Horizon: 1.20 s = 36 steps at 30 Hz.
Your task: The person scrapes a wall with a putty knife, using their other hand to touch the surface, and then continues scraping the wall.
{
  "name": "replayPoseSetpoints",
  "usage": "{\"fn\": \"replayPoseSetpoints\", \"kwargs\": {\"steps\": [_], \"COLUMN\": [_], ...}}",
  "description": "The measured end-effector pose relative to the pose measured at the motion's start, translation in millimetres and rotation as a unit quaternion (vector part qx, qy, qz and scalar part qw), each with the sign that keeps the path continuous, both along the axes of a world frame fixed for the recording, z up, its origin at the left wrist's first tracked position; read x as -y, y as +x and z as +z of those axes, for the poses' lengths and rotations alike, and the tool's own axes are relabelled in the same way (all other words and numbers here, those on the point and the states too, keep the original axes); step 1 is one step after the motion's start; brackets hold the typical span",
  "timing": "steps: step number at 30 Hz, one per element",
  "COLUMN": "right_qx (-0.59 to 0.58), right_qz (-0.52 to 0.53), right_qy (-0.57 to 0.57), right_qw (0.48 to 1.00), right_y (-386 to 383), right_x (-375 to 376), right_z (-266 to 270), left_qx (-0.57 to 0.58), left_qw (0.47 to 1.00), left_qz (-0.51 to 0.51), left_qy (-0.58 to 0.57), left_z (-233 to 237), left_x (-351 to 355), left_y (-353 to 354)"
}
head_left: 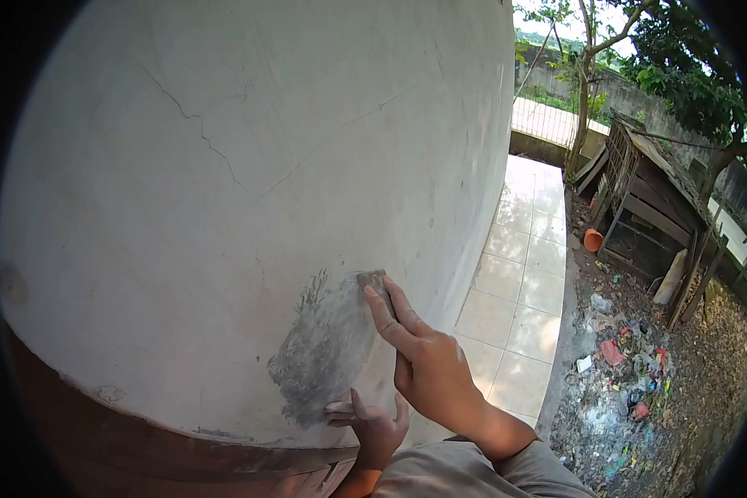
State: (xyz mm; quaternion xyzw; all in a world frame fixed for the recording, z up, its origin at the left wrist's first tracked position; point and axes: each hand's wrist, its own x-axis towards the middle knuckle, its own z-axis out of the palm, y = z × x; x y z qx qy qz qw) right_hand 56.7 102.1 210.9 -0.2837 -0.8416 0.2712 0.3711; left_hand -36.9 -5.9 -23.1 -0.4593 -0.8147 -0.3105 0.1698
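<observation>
A pale plastered wall (166, 274) fills most of the view, with a rough grey patch (319, 357) low on it. At the patch's upper right, my right hand (427, 353) presses a small grey-brown block (375, 283) to the wall. Its fingers lie along the block, and the fingertips look dusty. The block's exact kind does not show. Below, by the lower edge of the patch, my left hand (378, 423) has its fingers apart and appears to hold nothing. Whitish dust coats some of its fingers, which are at or very near the wall.
Thin cracks (203, 137) run across the upper wall. A reddish-brown band (183, 461) borders its base. To the right lie a tiled walkway (515, 274), scattered rubbish (614, 357) on soil, an orange pot (593, 240), a wooden hutch (656, 199) and trees (585, 83).
</observation>
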Motion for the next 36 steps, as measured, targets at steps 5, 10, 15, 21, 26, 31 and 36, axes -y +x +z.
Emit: {"fn": "replayPoseSetpoints", "kwargs": {"steps": [5, 10, 15, 21, 26, 31, 36], "right_qx": [-0.005, 0.011, -0.015, -0.003, -0.03, 0.017, 0.05], "right_qz": [-0.025, 0.003, -0.002, -0.012, 0.008, 0.125, 0.159], "right_qy": [0.019, 0.028, 0.01, 0.034, 0.031, -0.008, -0.069], "right_qw": [0.999, 1.0, 1.0, 0.999, 0.999, 0.992, 0.984], "right_y": [-7, -2, -6, -11, -7, 21, 70], "right_x": [1, 8, 9, 22, 10, 22, 15], "right_z": [-1, -6, -12, -32, -38, -101, -125], "left_qx": [0.027, 0.069, 0.05, 0.008, 0.052, -0.063, 0.017], "left_qw": [0.999, 0.997, 0.998, 0.999, 0.998, 0.972, 0.94], "left_qz": [-0.029, -0.03, -0.029, -0.032, -0.04, -0.125, -0.158], "left_qy": [0.01, 0.0, -0.005, 0.005, 0.015, 0.189, 0.3], "left_z": [-3, -5, -5, -14, -2, -43, -11], "left_x": [2, 5, 6, 9, 20, 35, 29], "left_y": [-1, -5, -1, -4, 3, 21, 42]}}
